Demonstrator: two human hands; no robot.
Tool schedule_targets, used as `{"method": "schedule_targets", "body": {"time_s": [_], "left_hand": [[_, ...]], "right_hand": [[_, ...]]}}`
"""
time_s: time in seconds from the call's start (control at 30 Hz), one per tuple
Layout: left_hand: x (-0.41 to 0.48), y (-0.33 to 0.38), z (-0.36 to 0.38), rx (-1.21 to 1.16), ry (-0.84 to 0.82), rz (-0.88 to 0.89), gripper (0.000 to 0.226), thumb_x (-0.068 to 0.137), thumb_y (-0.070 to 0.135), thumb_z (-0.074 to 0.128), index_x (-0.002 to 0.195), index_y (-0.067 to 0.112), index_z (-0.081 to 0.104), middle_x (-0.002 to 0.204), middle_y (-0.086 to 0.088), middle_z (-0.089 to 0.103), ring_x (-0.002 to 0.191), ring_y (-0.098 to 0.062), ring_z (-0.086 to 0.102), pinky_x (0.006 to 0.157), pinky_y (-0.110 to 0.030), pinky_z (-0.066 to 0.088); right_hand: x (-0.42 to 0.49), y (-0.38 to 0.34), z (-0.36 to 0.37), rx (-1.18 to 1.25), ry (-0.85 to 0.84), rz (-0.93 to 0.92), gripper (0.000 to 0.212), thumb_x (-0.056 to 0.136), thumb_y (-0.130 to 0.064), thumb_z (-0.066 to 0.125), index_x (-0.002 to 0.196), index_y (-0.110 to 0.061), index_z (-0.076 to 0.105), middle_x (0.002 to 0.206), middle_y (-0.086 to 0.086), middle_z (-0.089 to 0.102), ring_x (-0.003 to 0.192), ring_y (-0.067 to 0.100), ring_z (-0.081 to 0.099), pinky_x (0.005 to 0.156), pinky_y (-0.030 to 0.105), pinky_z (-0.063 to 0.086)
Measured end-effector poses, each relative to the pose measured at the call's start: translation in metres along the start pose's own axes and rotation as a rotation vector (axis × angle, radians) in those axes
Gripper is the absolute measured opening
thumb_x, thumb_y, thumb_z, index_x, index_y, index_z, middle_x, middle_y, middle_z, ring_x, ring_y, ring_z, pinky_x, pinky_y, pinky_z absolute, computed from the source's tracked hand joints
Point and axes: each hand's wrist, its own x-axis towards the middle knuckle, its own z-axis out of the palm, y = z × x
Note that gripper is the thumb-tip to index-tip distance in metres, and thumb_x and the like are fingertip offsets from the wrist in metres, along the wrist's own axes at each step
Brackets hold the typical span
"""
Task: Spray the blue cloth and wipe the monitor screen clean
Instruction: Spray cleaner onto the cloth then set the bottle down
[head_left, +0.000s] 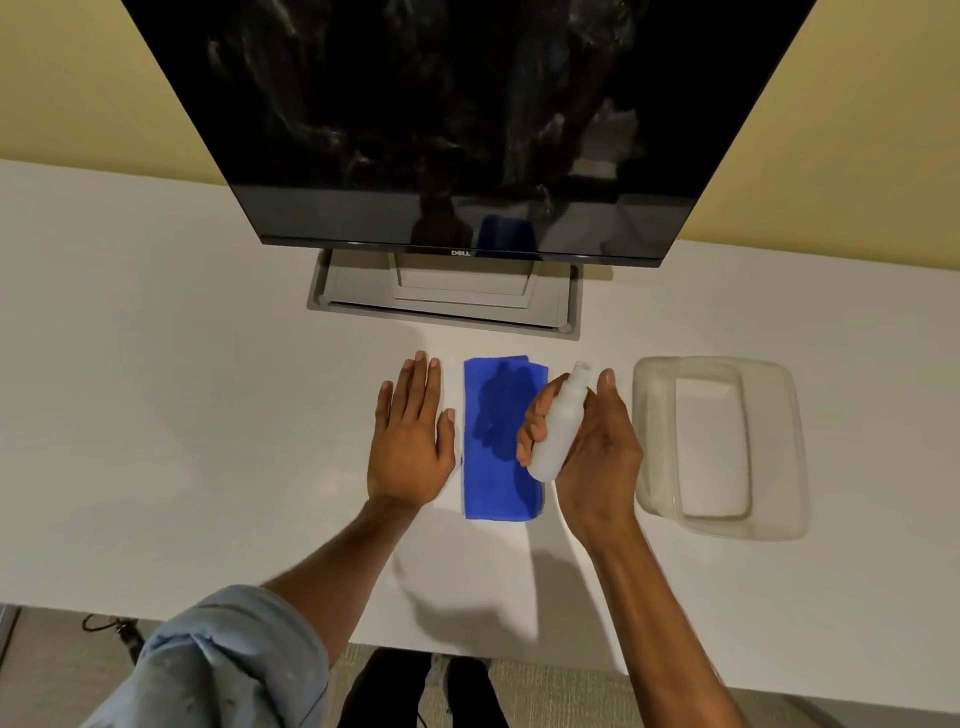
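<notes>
Spraying stage, by the look of it. Blue cloth (503, 439) lies folded flat on the desk (182, 364), a darker patch across its upper half, likely damp. Monitor screen (457, 114) shows smears; wiping not begun. Right hand (584, 441) is closed around a white spray bottle (560, 423), held above the cloth's right edge. Left hand (410, 431) rests open, palm down, just beside the cloth's left edge, holding nothing.
</notes>
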Motion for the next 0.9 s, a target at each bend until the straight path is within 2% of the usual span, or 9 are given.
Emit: {"method": "schedule_targets", "body": {"time_s": [0.1, 0.23, 0.33, 0.4, 0.43, 0.5, 0.57, 0.63, 0.9], "left_hand": [[0.0, 0.0, 0.0, 0.005, -0.006, -0.006, 0.069, 0.118, 0.044, 0.024, 0.179, 0.017, 0.008, 0.187, -0.003, 0.002, 0.174, -0.024, 0.006, 0.14, -0.052, 0.017], [0.001, 0.002, -0.003, 0.005, -0.026, -0.015, 0.069, 0.118, 0.046, 0.018, 0.179, 0.017, 0.007, 0.187, -0.003, 0.001, 0.174, -0.024, 0.005, 0.14, -0.053, 0.018], [0.001, 0.003, -0.007, 0.009, -0.044, -0.02, 0.071, 0.116, 0.05, 0.004, 0.179, 0.017, 0.007, 0.187, -0.004, 0.0, 0.174, -0.025, 0.003, 0.14, -0.054, 0.017], [0.001, 0.004, -0.008, 0.014, -0.053, -0.022, 0.074, 0.114, 0.053, -0.002, 0.179, 0.017, 0.006, 0.187, -0.004, -0.002, 0.174, -0.025, 0.001, 0.14, -0.054, 0.016], [0.002, 0.004, -0.008, 0.013, -0.055, -0.022, 0.074, 0.114, 0.053, -0.003, 0.179, 0.017, 0.006, 0.187, -0.003, -0.002, 0.174, -0.025, 0.001, 0.14, -0.054, 0.016], [0.002, 0.003, -0.007, -0.001, -0.048, -0.018, 0.072, 0.115, 0.051, 0.002, 0.179, 0.017, 0.007, 0.187, -0.003, 0.0, 0.174, -0.025, 0.002, 0.14, -0.054, 0.016], [0.002, 0.002, -0.005, -0.012, -0.039, -0.014, 0.07, 0.117, 0.047, 0.011, 0.179, 0.016, 0.008, 0.187, -0.003, 0.0, 0.174, -0.024, 0.002, 0.14, -0.054, 0.016], [0.001, 0.001, -0.004, -0.014, -0.032, -0.011, 0.069, 0.117, 0.044, 0.018, 0.179, 0.017, 0.007, 0.187, -0.003, 0.0, 0.174, -0.023, 0.002, 0.14, -0.053, 0.016], [0.001, 0.0, -0.001, -0.021, -0.023, -0.01, 0.069, 0.117, 0.044, 0.02, 0.179, 0.017, 0.006, 0.187, -0.002, -0.001, 0.174, -0.022, 0.001, 0.141, -0.052, 0.015]], "right_hand": [[0.008, 0.0, 0.001, -0.11, 0.064, 0.011, 0.063, 0.109, -0.057, 0.035, 0.074, -0.019, 0.071, 0.067, 0.005, 0.063, 0.056, 0.016, 0.059, 0.055, 0.029, 0.051], [0.022, 0.0, -0.007, -0.334, 0.17, 0.042, 0.064, 0.102, -0.061, 0.032, 0.078, -0.008, 0.059, 0.065, 0.013, 0.06, 0.051, 0.023, 0.058, 0.056, 0.031, 0.049], [0.037, 0.01, -0.016, -0.567, 0.405, 0.076, 0.06, 0.112, -0.059, 0.034, 0.089, -0.007, 0.055, 0.074, 0.018, 0.054, 0.065, 0.031, 0.055, 0.064, 0.041, 0.05], [0.046, 0.017, -0.021, -0.826, 0.517, 0.092, 0.064, 0.108, -0.07, 0.035, 0.09, -0.013, 0.058, 0.08, 0.015, 0.06, 0.076, 0.031, 0.06, 0.076, 0.052, 0.058], [0.05, 0.019, -0.023, -0.976, 0.53, 0.09, 0.069, 0.103, -0.078, 0.033, 0.083, -0.017, 0.058, 0.076, 0.008, 0.063, 0.075, 0.027, 0.063, 0.078, 0.052, 0.06], [0.053, 0.024, -0.026, -1.233, 0.526, 0.058, 0.07, 0.092, -0.091, 0.03, 0.071, -0.028, 0.052, 0.066, -0.006, 0.059, 0.066, 0.017, 0.061, 0.065, 0.037, 0.054], [0.057, 0.03, -0.027, -1.419, 0.529, 0.018, 0.068, 0.09, -0.096, 0.03, 0.067, -0.034, 0.046, 0.061, -0.011, 0.057, 0.057, 0.009, 0.057, 0.056, 0.025, 0.04], [0.06, 0.037, -0.026, -1.548, 0.52, -0.038, 0.071, 0.089, -0.098, 0.027, 0.066, -0.032, 0.043, 0.059, -0.013, 0.056, 0.053, 0.008, 0.055, 0.051, 0.022, 0.035], [0.074, 0.049, -0.026, -1.651, 0.45, -0.124, 0.063, 0.105, -0.073, 0.041, 0.062, -0.027, 0.048, 0.052, -0.007, 0.051, 0.048, 0.01, 0.05, 0.051, 0.024, 0.038]]}}
